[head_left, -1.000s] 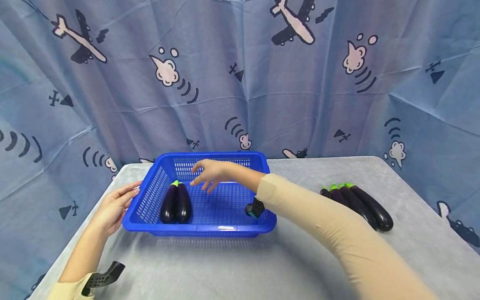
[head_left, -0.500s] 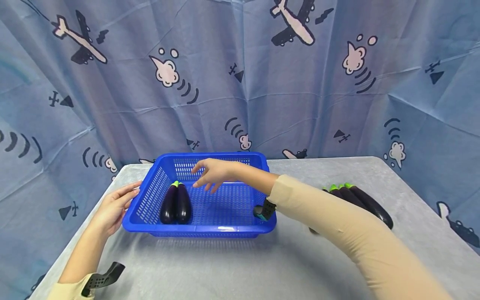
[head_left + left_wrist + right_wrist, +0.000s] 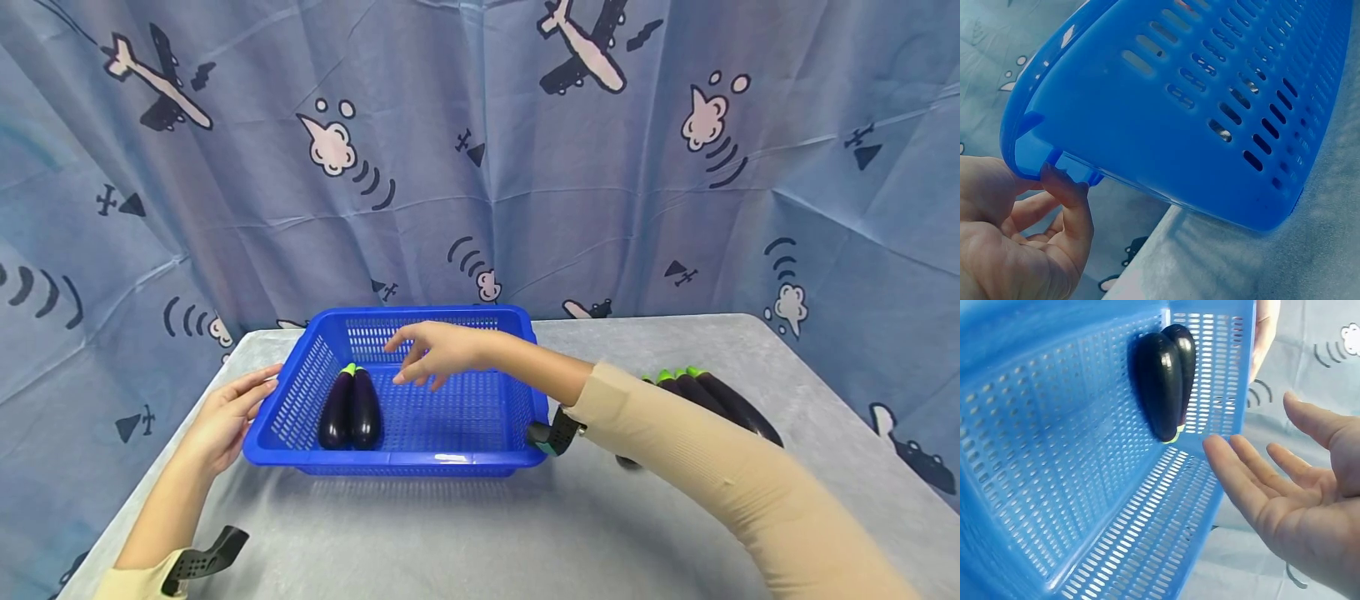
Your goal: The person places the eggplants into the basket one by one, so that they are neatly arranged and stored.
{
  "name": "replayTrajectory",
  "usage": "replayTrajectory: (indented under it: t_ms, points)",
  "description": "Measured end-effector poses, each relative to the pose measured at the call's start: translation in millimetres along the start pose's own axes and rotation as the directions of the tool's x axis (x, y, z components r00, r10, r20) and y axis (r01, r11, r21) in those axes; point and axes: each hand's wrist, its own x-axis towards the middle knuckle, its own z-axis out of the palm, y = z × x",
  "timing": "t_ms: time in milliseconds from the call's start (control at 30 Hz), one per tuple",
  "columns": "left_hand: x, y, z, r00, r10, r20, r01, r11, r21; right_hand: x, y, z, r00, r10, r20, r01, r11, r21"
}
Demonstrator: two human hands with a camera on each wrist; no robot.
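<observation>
Right fingers (image 3: 1241,481) above one basket (image 3: 390,458), two eggplants (image 3: 365,412) inside

Behind and beside the pale grey surface (image 3: 375,533), we see creased blue cloth (image 3: 427,167) printed with planes (image 3: 592,57) and clouds (image 3: 330,148).

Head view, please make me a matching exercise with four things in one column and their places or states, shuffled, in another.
1. basket
2. left hand
3. right hand
4. pair of eggplants

A. at the basket's left end
B. lying side by side in the basket
C. blue, with slotted walls
D. above the basket, holding nothing

Pairs: 1-C, 2-A, 3-D, 4-B
</observation>
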Motion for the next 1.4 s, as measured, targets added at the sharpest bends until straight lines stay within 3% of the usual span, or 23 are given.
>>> replayTrajectory:
  t_ms: [500,867,1133,1400]
  points:
    - [0.3,-1.6,-0.3,1.0,-0.004,-0.007,0.004,1.0,0.014,-36.1,5,2,0.994,-0.096,-0.052,0.091,0.991,-0.097]
    - [0.7,-0.9,-0.4,0.999,-0.025,-0.023,0.026,0.999,0.031,-62.5,22,5,0.975,-0.192,-0.116,0.177,0.976,-0.129]
    - [0.6,-0.5,0.1,1.0,-0.025,-0.007,0.025,1.0,0.009,-83.6,35,5,0.951,-0.235,-0.199,0.221,0.971,-0.095]
    - [0.4,-0.5,-0.1,1.0,-0.014,0.0,0.014,1.0,-0.008,-100.3,46,6,0.914,-0.292,-0.284,0.293,0.955,-0.041]
